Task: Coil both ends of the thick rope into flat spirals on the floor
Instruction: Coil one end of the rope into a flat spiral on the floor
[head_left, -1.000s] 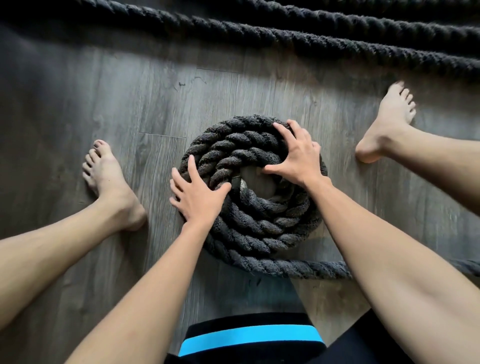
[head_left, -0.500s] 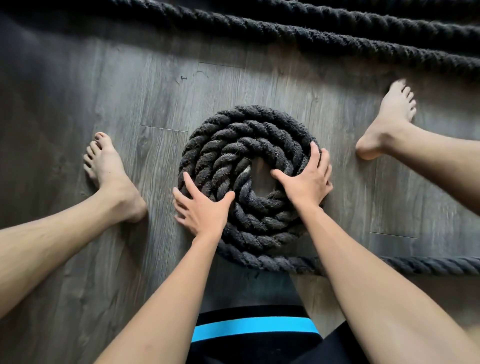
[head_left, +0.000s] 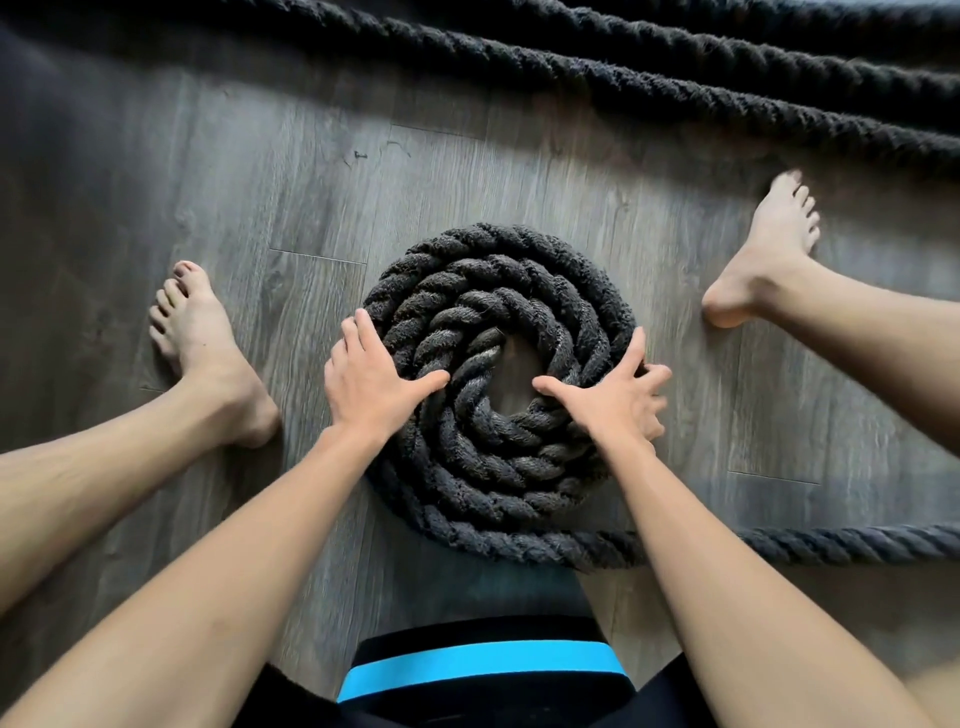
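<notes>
A thick black rope is wound into a flat spiral coil (head_left: 498, 291) on the grey wood floor between my spread legs. A small gap of floor shows at its centre. My left hand (head_left: 374, 384) lies palm-down on the coil's left side, fingers apart, thumb reaching toward the inner turn. My right hand (head_left: 615, 402) presses on the near-right side, thumb at the centre hole and fingers spread over the outer turn. The rope's free length (head_left: 841, 543) leaves the coil's near edge and runs off to the right, under my right forearm.
More lengths of the same rope (head_left: 675, 83) cross the floor along the top of the view. My bare left foot (head_left: 202, 338) and right foot (head_left: 769, 249) flank the coil. Black shorts with a blue band (head_left: 483, 670) fill the bottom edge.
My right hand has slid from the coil's far side round to its near-right edge. My left hand has shifted up the left side. The view now takes in more of the free rope at right.
</notes>
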